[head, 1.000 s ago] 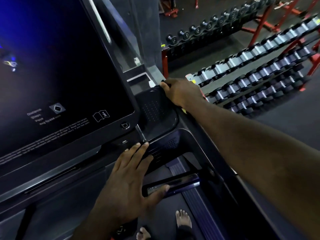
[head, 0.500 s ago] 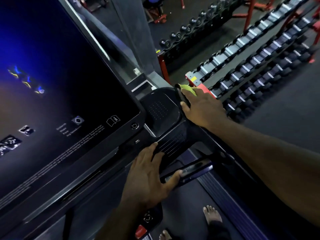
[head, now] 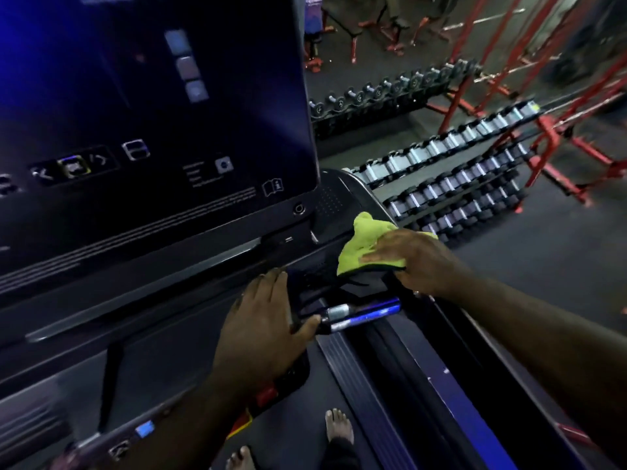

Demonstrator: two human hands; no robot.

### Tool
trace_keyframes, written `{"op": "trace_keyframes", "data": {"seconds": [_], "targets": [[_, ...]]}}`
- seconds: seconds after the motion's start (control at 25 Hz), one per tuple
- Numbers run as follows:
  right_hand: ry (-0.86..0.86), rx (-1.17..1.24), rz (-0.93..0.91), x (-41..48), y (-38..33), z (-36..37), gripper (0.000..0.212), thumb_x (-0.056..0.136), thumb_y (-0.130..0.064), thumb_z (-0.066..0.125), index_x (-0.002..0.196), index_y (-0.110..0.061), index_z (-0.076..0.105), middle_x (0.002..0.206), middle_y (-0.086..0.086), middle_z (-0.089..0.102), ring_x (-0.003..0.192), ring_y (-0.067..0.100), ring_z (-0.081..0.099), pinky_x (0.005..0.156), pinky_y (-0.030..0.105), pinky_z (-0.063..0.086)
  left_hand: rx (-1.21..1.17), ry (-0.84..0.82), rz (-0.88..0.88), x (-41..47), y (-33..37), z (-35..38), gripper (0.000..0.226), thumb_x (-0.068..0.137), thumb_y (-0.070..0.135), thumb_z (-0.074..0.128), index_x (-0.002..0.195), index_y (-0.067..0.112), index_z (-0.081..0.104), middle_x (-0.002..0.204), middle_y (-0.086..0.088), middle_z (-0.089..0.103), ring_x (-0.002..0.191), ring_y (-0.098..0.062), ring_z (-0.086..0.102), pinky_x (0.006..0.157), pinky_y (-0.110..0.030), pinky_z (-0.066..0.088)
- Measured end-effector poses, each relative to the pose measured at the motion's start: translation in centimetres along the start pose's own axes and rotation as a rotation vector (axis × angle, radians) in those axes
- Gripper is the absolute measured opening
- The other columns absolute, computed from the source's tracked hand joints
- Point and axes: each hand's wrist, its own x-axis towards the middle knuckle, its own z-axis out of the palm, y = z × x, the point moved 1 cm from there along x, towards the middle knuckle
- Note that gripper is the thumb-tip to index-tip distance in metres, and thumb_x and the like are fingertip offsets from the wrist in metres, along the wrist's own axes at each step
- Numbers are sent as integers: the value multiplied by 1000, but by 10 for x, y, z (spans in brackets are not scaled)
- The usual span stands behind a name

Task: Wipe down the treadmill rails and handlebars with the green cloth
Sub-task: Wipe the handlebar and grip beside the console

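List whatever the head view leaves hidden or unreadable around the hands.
All head view.
- screen text: blurred, too small.
- Thumb of the right hand: hidden beneath the palm, so its hold on the green cloth is unclear.
- console under the left hand: covered by the palm.
- right rail: partly behind the right forearm.
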Motion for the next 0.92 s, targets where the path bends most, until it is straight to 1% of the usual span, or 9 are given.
{"op": "trace_keyframes", "data": {"seconds": [0.08,0.12,0.2,0.36,0.52,0.6,0.76,0.8,0.92], "targets": [[-33,169,123,30,-16,-7,94,65,6,72,134,-58,63,131,-4,67,121,11,64,104,28,52,0,-25,2,-2,1,0,111,78,87,29,162,15,30,167,-4,32,153,-24,28,125,-40,29],[-78,212,94,47,-27,-3,88,63,8,75,132,-47,69,128,-2,66,117,12,65,102,25,52,4,-25,0,1,3,-1,112,76,89,32,160,14,32,164,-5,34,151,-24,28,124,-39,30],[-137,197,-75,71,-46,23,67,61,6,78,121,-23,80,117,-1,70,106,15,70,95,31,56,3,-10,13,6,7,-2,114,72,93,47,152,13,40,154,-5,39,143,-24,32,120,-39,35],[-183,235,-111,89,-58,46,51,64,-3,81,112,-19,83,107,-2,78,95,14,74,86,31,59,-150,14,-35,12,7,-5,124,53,93,72,144,15,41,140,0,39,132,-19,33,114,-37,39],[-585,-278,-226,87,-72,54,36,76,-10,73,111,-16,78,107,10,76,98,34,71,82,38,58,-173,-30,-76,14,12,-6,144,46,87,82,156,15,25,150,-1,34,138,-17,27,119,-36,34],[-759,-291,-268,94,-73,45,29,77,-7,69,104,-14,76,100,11,75,91,32,72,76,38,59,-157,-36,-112,13,14,-7,148,44,89,81,158,15,23,151,0,33,138,-14,24,118,-30,29],[-437,212,-216,119,-68,12,38,67,-8,68,100,-19,84,86,1,80,74,6,71,69,15,54,-76,-13,-71,18,9,-1,149,42,104,64,156,14,30,145,1,39,136,-18,34,118,-30,27],[-396,226,-239,115,-72,16,36,67,-13,66,98,-20,83,82,-1,79,72,8,71,69,17,53,-67,-16,-81,17,7,1,151,41,106,61,157,15,27,147,1,38,138,-19,34,119,-29,26],[-535,98,-238,96,-84,31,23,75,-10,70,94,-19,80,71,-8,66,66,13,60,70,24,47,-124,-81,-101,17,9,-2,153,42,102,65,162,21,17,157,6,30,143,-16,25,118,-30,26]]}}
